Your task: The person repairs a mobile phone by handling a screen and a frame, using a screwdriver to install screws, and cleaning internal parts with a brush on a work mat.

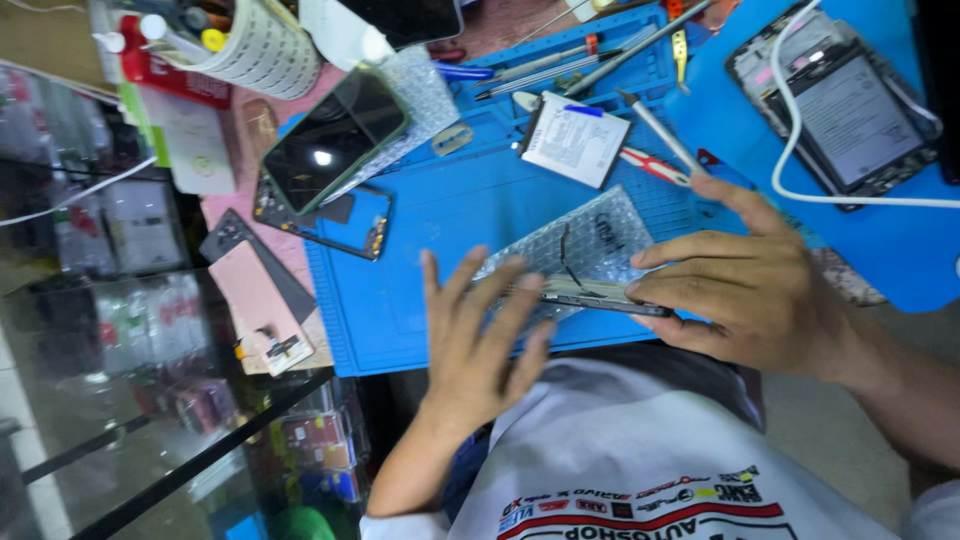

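At far left on your worktop, a dark phone [335, 140] lies face-up above an empty phone frame [330, 225] at the edge of the blue mat [450, 210]. Your left hand [475, 335] is released, fingers spread flat against the thin phone panel [600, 297]. Your right hand [750, 280] pinches that panel's other end, held edge-on over the bubble wrap [590, 240]. Far right, an opened phone [840, 105] lies cabled.

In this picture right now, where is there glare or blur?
Head view: the left hand is motion-blurred; a bright light spot glares on the dark phone screen; the glass counter at left is hazy with reflections; the right hand and blue mat look sharper.
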